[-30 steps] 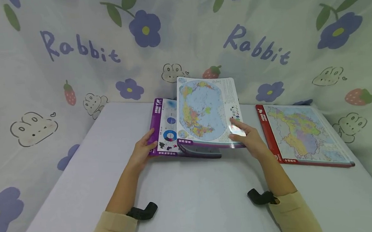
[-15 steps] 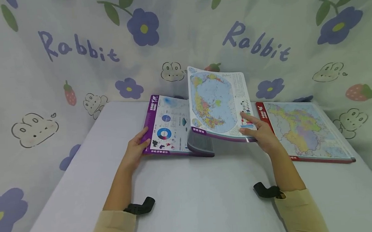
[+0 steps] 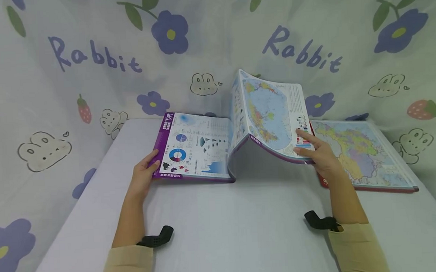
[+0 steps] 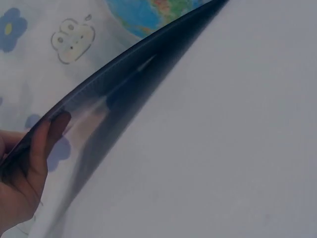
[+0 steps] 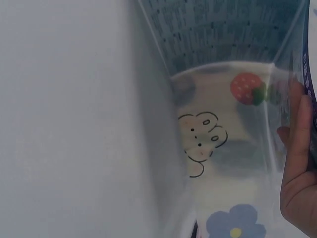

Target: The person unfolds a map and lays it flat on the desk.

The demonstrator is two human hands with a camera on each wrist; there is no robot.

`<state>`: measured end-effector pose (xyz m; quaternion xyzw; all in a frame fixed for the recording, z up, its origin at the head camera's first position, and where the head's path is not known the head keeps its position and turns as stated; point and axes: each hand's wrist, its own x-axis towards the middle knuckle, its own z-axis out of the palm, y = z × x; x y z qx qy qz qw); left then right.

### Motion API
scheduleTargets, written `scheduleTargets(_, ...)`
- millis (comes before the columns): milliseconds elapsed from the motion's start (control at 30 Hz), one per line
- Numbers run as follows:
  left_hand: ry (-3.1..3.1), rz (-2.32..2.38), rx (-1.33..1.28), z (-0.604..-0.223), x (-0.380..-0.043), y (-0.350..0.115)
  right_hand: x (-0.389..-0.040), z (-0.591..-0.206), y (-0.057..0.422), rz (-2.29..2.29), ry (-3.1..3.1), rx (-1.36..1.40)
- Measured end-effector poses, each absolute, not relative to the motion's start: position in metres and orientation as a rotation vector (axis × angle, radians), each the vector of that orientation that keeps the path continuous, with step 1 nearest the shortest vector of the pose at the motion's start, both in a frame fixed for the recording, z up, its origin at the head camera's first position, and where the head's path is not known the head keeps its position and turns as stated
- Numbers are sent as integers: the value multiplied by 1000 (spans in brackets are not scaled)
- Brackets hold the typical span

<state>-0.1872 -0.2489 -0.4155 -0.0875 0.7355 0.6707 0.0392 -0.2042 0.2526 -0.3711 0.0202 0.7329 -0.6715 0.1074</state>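
Observation:
A glossy folding world map [image 3: 268,113] with purple edging is partly unfolded between my hands. In the head view its left panel [image 3: 193,147], printed with charts, lies low, while the world-map panel rises to a peaked fold and slopes down to the right. My left hand [image 3: 143,171] pinches the left purple edge, thumb on top. At the opposite side, my right hand [image 3: 321,156] pinches the right panel's lower right edge. The left wrist view has the left hand [image 4: 22,178] gripping the sheet's dark, shiny edge. Fingers of the right hand [image 5: 299,158] lie against the sheet in the right wrist view.
A second map [image 3: 365,158] with a red border lies flat on the white table [image 3: 222,229] at the right, partly behind my right hand and forearm. A fabric backdrop [image 3: 213,38] with flowers and rabbits hangs at the table's back edge.
My hands have drawn apart, left hand leftward, right hand rightward and slightly up. The world-map panel has moved off the chart panel, opening the fold and uncovering more of the charts.

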Motion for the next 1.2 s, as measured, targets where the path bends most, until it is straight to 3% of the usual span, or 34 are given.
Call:
scheduleTargets(667, 2170, 2196, -522, -408, -179, -265, -190, -360, 293, -1931, 2211, 118)
scheduleTargets(933, 2181, 2260, -737, -401, -180, -277, -195, -355, 296, -1860, 2269, 179)
scheduleTargets(1200, 2094, 2391, -1033, -405, -176, -291, -196, -358, 289, -1832, 2311, 61)
